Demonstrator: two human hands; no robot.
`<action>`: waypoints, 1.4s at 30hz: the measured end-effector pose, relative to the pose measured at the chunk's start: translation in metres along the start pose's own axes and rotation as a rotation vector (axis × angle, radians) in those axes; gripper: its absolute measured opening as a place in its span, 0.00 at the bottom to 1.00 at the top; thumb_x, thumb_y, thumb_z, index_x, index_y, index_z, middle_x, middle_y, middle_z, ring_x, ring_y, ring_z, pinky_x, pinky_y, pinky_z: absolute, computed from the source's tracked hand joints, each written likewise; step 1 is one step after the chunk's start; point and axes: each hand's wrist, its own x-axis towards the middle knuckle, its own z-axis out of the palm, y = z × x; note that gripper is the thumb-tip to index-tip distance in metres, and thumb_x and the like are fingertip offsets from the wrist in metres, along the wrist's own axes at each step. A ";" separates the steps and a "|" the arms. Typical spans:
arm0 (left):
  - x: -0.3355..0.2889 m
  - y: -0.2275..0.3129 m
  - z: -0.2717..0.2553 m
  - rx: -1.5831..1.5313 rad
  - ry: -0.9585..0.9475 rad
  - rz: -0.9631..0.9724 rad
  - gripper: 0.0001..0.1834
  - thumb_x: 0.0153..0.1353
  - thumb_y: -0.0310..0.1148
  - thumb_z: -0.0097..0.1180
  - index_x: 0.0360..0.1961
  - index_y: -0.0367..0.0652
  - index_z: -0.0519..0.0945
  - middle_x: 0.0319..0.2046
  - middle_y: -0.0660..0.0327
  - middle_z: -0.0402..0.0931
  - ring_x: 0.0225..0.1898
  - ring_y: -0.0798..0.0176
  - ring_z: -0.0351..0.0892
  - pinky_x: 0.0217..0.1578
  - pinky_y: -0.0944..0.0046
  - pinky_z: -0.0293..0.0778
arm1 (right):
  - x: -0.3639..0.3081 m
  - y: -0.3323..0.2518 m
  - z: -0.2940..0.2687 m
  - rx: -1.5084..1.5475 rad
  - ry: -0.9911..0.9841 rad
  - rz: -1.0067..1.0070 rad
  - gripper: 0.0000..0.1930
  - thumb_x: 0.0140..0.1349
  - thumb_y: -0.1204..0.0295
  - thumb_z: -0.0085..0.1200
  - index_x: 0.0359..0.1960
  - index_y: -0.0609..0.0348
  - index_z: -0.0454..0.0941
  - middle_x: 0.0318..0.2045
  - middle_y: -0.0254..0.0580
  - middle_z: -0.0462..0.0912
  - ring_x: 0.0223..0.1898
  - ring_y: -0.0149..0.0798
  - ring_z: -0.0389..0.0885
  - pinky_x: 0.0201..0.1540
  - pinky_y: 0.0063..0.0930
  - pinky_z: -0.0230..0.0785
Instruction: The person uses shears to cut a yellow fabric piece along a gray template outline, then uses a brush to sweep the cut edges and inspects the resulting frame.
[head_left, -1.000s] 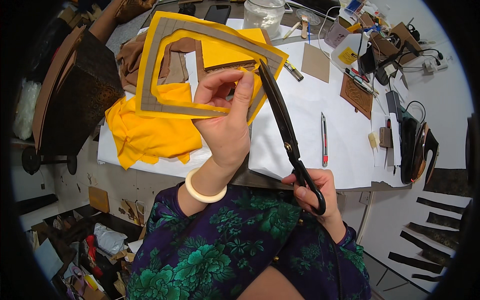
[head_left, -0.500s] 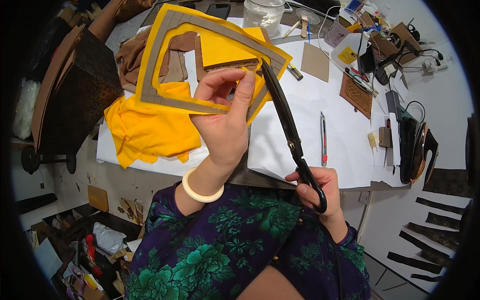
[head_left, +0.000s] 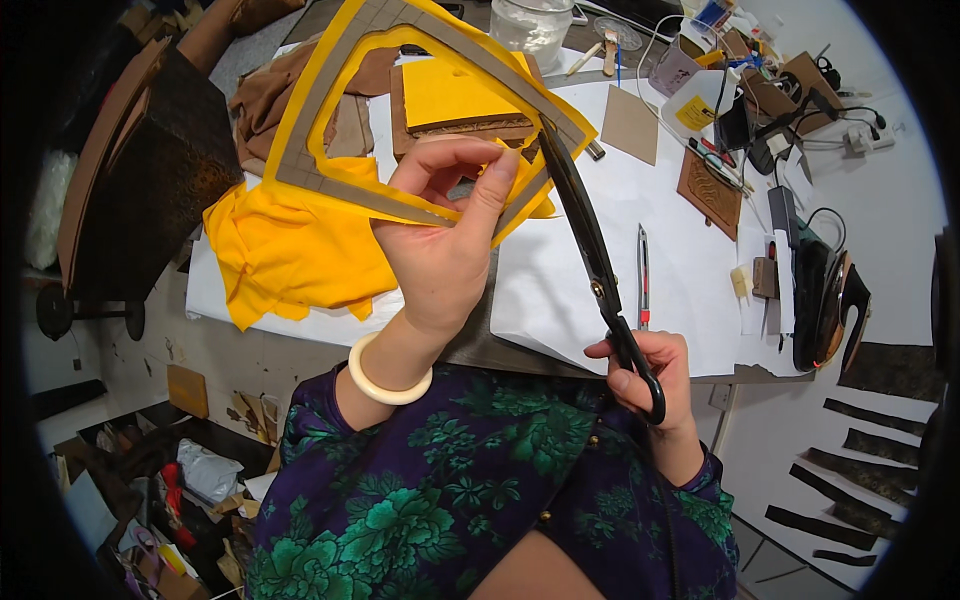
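My left hand (head_left: 440,245) pinches the inner edge of a yellow fabric frame (head_left: 320,100) with a grey backing strip, lifted above the table. Its thumb and forefinger meet near the frame's right side. In my right hand (head_left: 660,375) are long black scissors (head_left: 582,215), fingers through the handle loops. Their tips lie at the yellow inner margin by the frame's right corner; how far apart the blades are is hard to make out. Through the frame's opening shows a yellow rectangular panel (head_left: 450,95) on a brown board.
Crumpled yellow cloth (head_left: 295,245) and brown material (head_left: 255,100) lie on the left. A utility knife (head_left: 643,285) rests on white paper (head_left: 560,300) to the right. Behind are a clear jar (head_left: 525,25) and a grey card (head_left: 630,125). An iron (head_left: 850,310) stands far right near cables.
The frame has tilted and risen slightly toward the upper left. The scissors and my right hand have shifted a little right, their tips still at the frame's right corner.
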 end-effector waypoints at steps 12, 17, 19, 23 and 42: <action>0.002 0.005 -0.006 0.043 -0.078 -0.018 0.07 0.55 0.21 0.61 0.33 0.34 0.75 0.33 0.63 0.75 0.35 0.73 0.74 0.35 0.76 0.71 | -0.004 -0.008 -0.007 -0.123 0.030 0.014 0.12 0.54 0.80 0.58 0.40 0.75 0.78 0.16 0.21 0.68 0.18 0.14 0.61 0.20 0.10 0.47; 0.003 0.008 -0.009 0.021 -0.119 -0.056 0.07 0.55 0.21 0.61 0.33 0.34 0.75 0.32 0.63 0.76 0.35 0.73 0.75 0.36 0.75 0.72 | -0.005 -0.013 -0.009 -0.181 0.043 0.020 0.12 0.54 0.79 0.59 0.39 0.74 0.79 0.16 0.20 0.67 0.17 0.13 0.59 0.20 0.11 0.46; 0.004 0.011 -0.009 0.020 -0.128 -0.076 0.07 0.55 0.21 0.61 0.33 0.34 0.75 0.32 0.63 0.76 0.35 0.73 0.75 0.36 0.74 0.73 | -0.005 -0.015 -0.008 -0.200 0.058 0.020 0.12 0.54 0.79 0.59 0.39 0.73 0.79 0.15 0.20 0.67 0.17 0.13 0.58 0.19 0.11 0.45; 0.006 0.015 -0.014 0.098 -0.169 -0.041 0.07 0.55 0.22 0.61 0.32 0.34 0.75 0.32 0.63 0.76 0.35 0.73 0.75 0.35 0.74 0.73 | -0.006 -0.017 -0.014 -0.260 0.048 0.026 0.11 0.53 0.79 0.60 0.38 0.72 0.79 0.14 0.19 0.66 0.16 0.13 0.57 0.19 0.12 0.43; -0.021 0.010 -0.017 -0.002 -0.167 -0.395 0.07 0.54 0.23 0.62 0.33 0.35 0.77 0.29 0.65 0.76 0.31 0.76 0.73 0.33 0.76 0.70 | 0.075 -0.012 0.043 0.010 0.433 -0.421 0.15 0.50 0.81 0.63 0.35 0.59 0.69 0.25 0.31 0.77 0.18 0.17 0.66 0.22 0.10 0.57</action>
